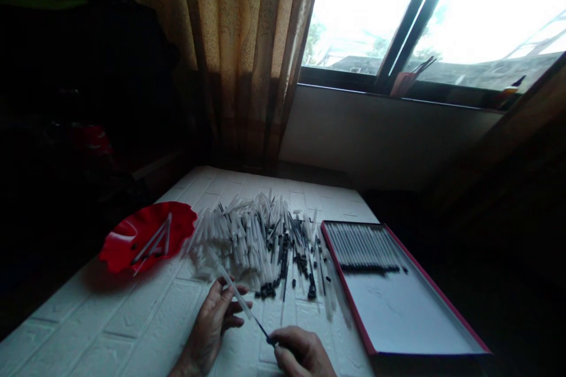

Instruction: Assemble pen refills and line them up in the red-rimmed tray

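Two hands are seen just in front of the big pile of clear plastic tubes (252, 235). One clear tube (234, 291) is gripped by the left hand (212, 318), and its thin black refill (262, 328) is pinched by the right hand (300, 350). No writing can be read. A shiny red wavy dish (141, 235) is placed left of the pile, on the brick-patterned white worktop (132, 318).
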Available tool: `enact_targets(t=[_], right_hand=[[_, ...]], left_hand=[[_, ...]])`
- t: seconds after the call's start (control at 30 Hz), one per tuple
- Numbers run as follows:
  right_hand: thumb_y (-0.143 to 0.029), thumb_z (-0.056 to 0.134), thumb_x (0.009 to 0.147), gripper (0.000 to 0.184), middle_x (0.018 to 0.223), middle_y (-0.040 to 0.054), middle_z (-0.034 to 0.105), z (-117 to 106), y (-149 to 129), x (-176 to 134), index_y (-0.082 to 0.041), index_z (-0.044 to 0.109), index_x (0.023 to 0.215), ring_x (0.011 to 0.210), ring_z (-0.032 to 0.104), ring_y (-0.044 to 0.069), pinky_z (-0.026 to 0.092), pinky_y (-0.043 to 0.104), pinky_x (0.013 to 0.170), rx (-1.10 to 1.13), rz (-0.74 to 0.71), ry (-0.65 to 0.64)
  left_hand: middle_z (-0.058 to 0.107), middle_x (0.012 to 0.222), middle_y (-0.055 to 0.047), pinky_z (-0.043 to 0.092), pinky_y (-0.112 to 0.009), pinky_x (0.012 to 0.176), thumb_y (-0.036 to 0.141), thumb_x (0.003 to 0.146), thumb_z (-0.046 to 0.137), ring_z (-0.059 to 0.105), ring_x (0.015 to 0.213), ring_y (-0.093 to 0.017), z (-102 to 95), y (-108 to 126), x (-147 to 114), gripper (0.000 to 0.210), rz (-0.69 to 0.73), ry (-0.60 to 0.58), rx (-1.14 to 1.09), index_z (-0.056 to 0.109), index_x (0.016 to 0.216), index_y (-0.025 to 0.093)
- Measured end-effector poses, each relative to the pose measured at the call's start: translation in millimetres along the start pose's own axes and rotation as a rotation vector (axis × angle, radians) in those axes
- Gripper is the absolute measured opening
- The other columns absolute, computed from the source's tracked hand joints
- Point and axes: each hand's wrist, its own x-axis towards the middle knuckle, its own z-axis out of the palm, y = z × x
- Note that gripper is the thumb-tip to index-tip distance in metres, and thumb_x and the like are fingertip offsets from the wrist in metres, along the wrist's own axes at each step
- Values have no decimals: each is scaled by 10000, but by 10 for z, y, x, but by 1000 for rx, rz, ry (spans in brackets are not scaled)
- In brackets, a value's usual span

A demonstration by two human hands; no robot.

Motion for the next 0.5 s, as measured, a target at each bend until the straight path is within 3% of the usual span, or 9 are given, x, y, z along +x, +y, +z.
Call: enact_targets(t=[0.23,0.37,0.5], right_hand=[[-303,574,785,237,816,45,757,-50,-128,33,-278,782,897,772,682,225,496,296,734,-84,-63,-89],[-276,576,792,243,892,34,758,-98,-81,13,-314,773,930,875,676,238,483,298,798,-145,-37,-80],[-253,572,800,257,880,37,754,-123,-44,38,-299,761,970,851,683,230,492,290,777,-143,-59,-171]], left_hand=[[715,888,-32,504,-206,477,545,615,761,731,732,-211,13,23,-11,584,-6,7,-9,498,1023,221],[720,888,-35,507,-204,481,547,640,748,734,737,-210,4,13,0,569,7,0,-19,496,1029,217],[722,900,-35,508,-201,480,572,647,745,736,740,-209,5,1,-1,569,19,-18,-19,490,1014,220]])
